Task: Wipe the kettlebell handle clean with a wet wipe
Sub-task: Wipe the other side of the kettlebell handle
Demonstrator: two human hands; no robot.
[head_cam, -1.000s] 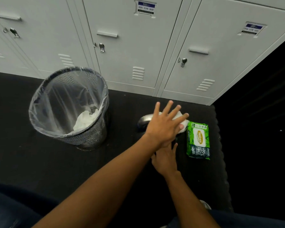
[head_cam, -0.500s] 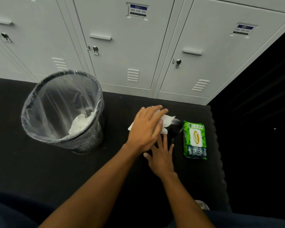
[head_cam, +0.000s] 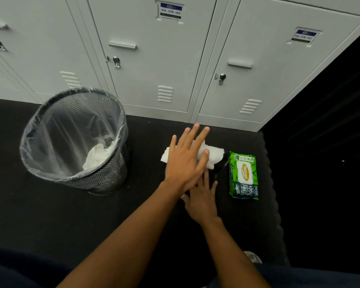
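Observation:
A white wet wipe (head_cam: pixel 213 155) lies draped over the black kettlebell (head_cam: pixel 220 167), which barely shows against the dark floor; its handle is hidden under the wipe and my hand. My left hand (head_cam: pixel 185 163) lies flat on the wipe with fingers stretched out and the thumb pressing into it. Just below, my right hand (head_cam: pixel 201 201) rests flat with fingers spread on the dark kettlebell body, partly covered by my left hand.
A green pack of wet wipes (head_cam: pixel 244 175) lies on the floor right of the kettlebell. A black mesh bin (head_cam: pixel 104 179) with a clear liner and used wipes inside stands to the left. Grey lockers (head_cam: pixel 154 65) line the back.
My left hand slid the wipe from right to left and back across the handle; its fingers, curled half a second ago, are now straight. The right hand stayed in place.

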